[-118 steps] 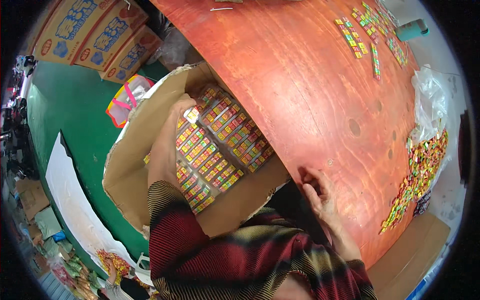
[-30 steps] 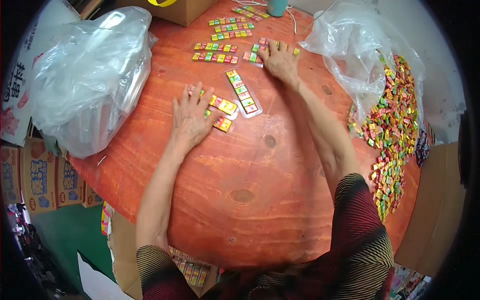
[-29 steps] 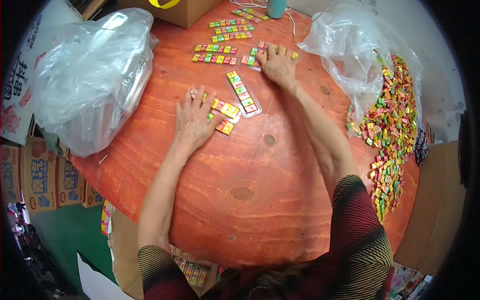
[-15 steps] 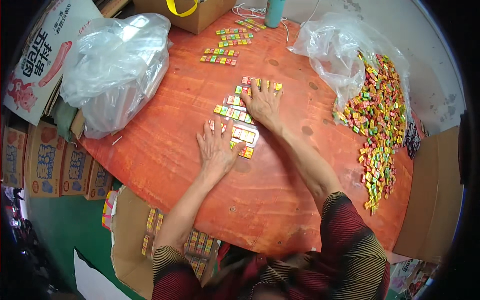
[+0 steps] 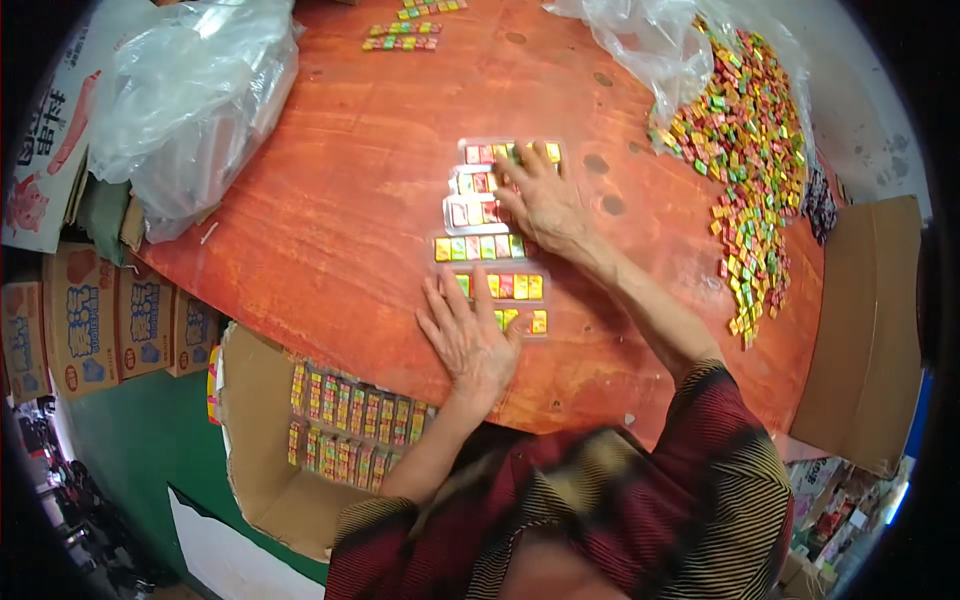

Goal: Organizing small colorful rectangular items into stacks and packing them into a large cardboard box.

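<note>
Touching strips (image 5: 515, 287): my left hand (image 5: 470, 335) lies spread on the two nearest the worktop (image 5: 350, 220)'s near edge; my right hand (image 5: 548, 205), fingers loosely parted, on farther ones; neither clenched.
Carton (image 5: 255, 440) beside near edge: packed rows (image 5: 343, 405), apparently done.
Apparently left: these strips, others (image 5: 400, 44) toward the far edge, loose pieces (image 5: 745, 150) rightward.

Head-worn left fisheye; looks steeply down from near edge of red table (image 5: 350, 170), close, wide field.
</note>
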Demonstrator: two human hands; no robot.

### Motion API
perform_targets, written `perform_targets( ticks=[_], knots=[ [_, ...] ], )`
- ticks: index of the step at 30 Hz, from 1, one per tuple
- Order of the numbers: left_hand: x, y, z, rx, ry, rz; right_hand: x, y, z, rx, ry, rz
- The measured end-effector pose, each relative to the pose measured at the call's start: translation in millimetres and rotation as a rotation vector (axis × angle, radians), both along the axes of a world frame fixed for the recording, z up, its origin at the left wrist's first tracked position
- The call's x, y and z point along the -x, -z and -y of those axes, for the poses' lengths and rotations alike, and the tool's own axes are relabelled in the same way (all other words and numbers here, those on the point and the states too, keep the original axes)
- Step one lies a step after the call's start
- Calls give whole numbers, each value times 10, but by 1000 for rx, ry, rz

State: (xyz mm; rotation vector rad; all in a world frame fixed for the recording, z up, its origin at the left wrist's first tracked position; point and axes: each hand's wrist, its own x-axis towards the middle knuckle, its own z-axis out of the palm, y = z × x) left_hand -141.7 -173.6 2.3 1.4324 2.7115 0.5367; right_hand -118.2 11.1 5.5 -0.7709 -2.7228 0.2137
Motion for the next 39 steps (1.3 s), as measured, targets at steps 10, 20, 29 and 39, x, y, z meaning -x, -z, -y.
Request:
perform_targets(
  ticks=[10,20,29,39],
  knots=[
    [279,-201,326,-128,-28,93,-942,-192,971,615,228,-192],
    [132,-258,426,-268,-98,382,-977,-135,1251,636,255,-361],
    [489,-238,47,-172,-152,257,-657,199,920,498,244,-403],
    [571,-378,-69,-301,-140,483,-574,-48,726,933,295,-412]
  ],
)
